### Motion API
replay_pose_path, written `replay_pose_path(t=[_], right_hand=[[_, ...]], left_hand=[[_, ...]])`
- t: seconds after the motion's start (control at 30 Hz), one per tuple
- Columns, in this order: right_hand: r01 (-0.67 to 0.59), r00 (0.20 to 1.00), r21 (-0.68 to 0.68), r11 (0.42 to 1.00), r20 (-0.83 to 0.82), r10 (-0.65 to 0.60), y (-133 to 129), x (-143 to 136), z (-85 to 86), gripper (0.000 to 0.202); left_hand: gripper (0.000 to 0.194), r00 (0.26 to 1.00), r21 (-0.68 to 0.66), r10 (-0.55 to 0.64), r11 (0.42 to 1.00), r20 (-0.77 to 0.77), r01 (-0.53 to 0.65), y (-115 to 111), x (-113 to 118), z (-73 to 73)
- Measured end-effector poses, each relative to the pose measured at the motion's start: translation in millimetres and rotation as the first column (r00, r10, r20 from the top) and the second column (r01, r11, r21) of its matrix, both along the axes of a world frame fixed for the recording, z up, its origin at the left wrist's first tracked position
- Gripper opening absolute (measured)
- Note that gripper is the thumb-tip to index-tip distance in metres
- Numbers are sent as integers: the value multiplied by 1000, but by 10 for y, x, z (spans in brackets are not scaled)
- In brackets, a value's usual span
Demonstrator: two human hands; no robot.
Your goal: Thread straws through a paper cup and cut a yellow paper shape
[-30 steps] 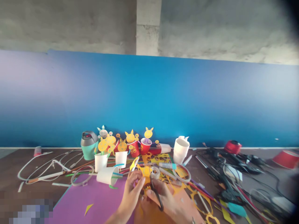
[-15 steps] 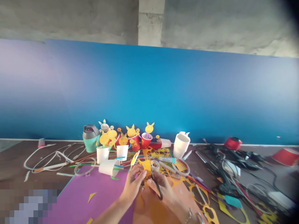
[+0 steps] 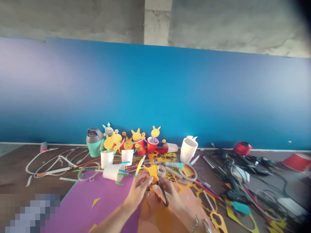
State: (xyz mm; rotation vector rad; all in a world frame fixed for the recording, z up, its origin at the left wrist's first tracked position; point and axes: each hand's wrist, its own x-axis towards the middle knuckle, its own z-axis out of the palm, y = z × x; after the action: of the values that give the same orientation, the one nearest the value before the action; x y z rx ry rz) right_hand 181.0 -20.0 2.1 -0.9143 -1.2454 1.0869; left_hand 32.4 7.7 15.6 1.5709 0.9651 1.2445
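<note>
Between my hands is a piece of yellow paper (image 3: 153, 171), pinched by my left hand (image 3: 139, 187) with thumb and fingers. My right hand (image 3: 169, 191) is closed around black-handled scissors (image 3: 164, 195), and one dark handle loop sticks out below the fingers. The blades meet the right side of the yellow paper; how far they stand apart is too small to tell. Both hands are over the seam of a purple sheet (image 3: 107, 197) and an orange sheet (image 3: 178, 212). A roll of clear tape (image 3: 161, 171) lies just beyond my right hand.
Paper cups with yellow animal faces line the back, including a red cup (image 3: 152, 145). A white cup (image 3: 113, 172) lies tipped over. White stacked cups (image 3: 189, 150), a teal bottle (image 3: 94, 142), a glue gun (image 3: 235, 191), cables and yellow paper scraps (image 3: 218, 221) surround the sheets.
Both hands stay in nearly the same place, still holding the paper and scissors. The view has shifted very slightly.
</note>
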Motion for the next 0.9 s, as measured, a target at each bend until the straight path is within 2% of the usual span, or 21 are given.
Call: replay_pose_path(t=[0.07,0.13,0.37,0.6,0.9], right_hand=[[-142,990,-61,988,14,143,1,30,0,29],[-189,982,-100,977,3,191,-2,57,13,27],[-184,981,-184,965,26,192,-20,62,34,31],[-188,973,-210,960,94,211,29,79,-97,40],[-220,964,-180,959,112,242,77,106,-234,38]], left_hand=[[37,1000,-17,-5,1000,8,5,-7,1,2],[37,1000,-17,-1,1000,7,1,-8,2,6],[36,999,-51,-16,999,41,18,-6,1,13],[35,1000,-43,-17,999,22,18,9,-5,19],[34,1000,-44,-24,999,9,24,56,-19,-54]])
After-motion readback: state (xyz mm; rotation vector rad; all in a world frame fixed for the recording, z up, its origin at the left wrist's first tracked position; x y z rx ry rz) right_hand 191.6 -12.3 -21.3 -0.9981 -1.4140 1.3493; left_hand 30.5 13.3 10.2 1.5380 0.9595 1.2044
